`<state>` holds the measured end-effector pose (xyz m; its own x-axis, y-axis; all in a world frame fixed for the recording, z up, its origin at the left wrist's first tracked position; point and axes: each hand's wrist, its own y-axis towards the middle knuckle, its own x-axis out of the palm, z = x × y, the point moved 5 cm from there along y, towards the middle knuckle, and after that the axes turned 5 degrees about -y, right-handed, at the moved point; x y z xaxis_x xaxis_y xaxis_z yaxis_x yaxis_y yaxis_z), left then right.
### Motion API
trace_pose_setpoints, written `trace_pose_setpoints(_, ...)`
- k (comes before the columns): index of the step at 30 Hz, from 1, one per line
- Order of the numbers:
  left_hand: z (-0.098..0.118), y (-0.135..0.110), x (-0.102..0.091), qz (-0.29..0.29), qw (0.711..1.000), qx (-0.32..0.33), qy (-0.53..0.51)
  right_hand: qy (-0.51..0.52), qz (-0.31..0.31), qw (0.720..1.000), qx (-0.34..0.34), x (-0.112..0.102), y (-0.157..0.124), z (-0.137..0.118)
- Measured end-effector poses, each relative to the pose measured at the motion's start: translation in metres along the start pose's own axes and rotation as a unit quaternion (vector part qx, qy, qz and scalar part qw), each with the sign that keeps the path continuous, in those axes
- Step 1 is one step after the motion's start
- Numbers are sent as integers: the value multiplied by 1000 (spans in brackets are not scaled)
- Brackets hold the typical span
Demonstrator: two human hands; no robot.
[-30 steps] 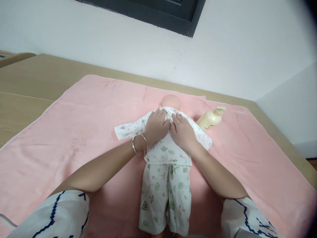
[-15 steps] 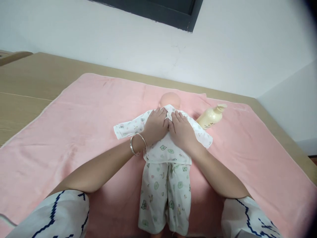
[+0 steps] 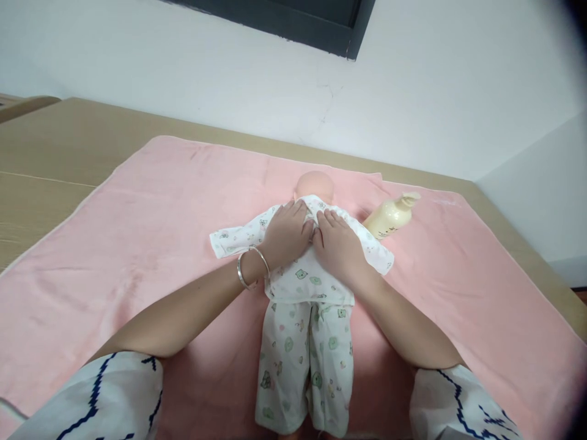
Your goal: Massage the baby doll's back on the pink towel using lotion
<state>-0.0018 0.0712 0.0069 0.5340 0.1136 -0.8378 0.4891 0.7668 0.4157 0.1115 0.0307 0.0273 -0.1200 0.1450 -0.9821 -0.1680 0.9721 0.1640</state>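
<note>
The doll (image 3: 305, 293) lies in the middle of the frame, its bald head (image 3: 315, 185) up top and its legs pointing down to the bottom edge, and it seems to be on its tummy. Our left hand (image 3: 288, 232) and right hand (image 3: 339, 244) rest flat on the top of its white shirt (image 3: 300, 276), side by side, thumbs close together. The fingers are stretched out, not curled, so we are not grabbing anything. Only a tiny bit has changed since half a second ago: our fingertips have slid a little lower from the neck. We think this means we are rubbing or patting the same spot, just with small moves. The doll and its printed pants (image 3: 284, 366) have stayed put. Right of the middle, a cream pump bottle (image 3: 389, 217) leans by the doll's sleeve, and we are not touching it. Under it all is a pink blanket (image 3: 183, 201), and past that, at the upper left, we see the wooden table (image 3: 68, 131).
</note>
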Motion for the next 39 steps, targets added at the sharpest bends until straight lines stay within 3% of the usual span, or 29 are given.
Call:
trace_pose_setpoints(4, -7, 5, -1, -3, 1000, -15, 0, -7, -26, 999, -23, -7, -4, -4)
trace_pose_setpoints(9, 19, -14, -4, 8, 999, -39, 7, 26, -67, 997, 1, 7, 22, 24)
trace_pose_setpoints(12, 16, -13, -3, -11, 999, -35, -19, 9, -57, 998, 8, 11, 22, 24)
trace_pose_setpoints(16, -2, -3, 2, -41, 999, -1, -14, -25, -35, 999, -8, 4, -1, 0)
trace_pose_setpoints(18, -3, -4, 2, -31, 999, -17, -2, -24, -30, 999, -24, 1, -6, -6)
trace_pose_setpoints(21, 10, -13, 1, -12, 998, -67, 1, 2, -29, 999, -17, 1, 6, 5)
trace_pose_setpoints(24, 27, -20, 0, -37, 997, -65, -10, 28, -21, 999, 8, 7, 24, 24)
trace_pose_setpoints(27, 22, -15, -2, -52, 997, -55, -31, 20, -12, 1000, 17, 11, 26, 26)
trace_pose_setpoints(33, -8, 5, 4, -7, 999, -45, -21, -32, 6, 999, -7, 2, -4, -7)
trace_pose_setpoints(39, 3, -7, 8, 27, 996, -77, -25, 9, -13, 1000, 9, 4, 14, 12)
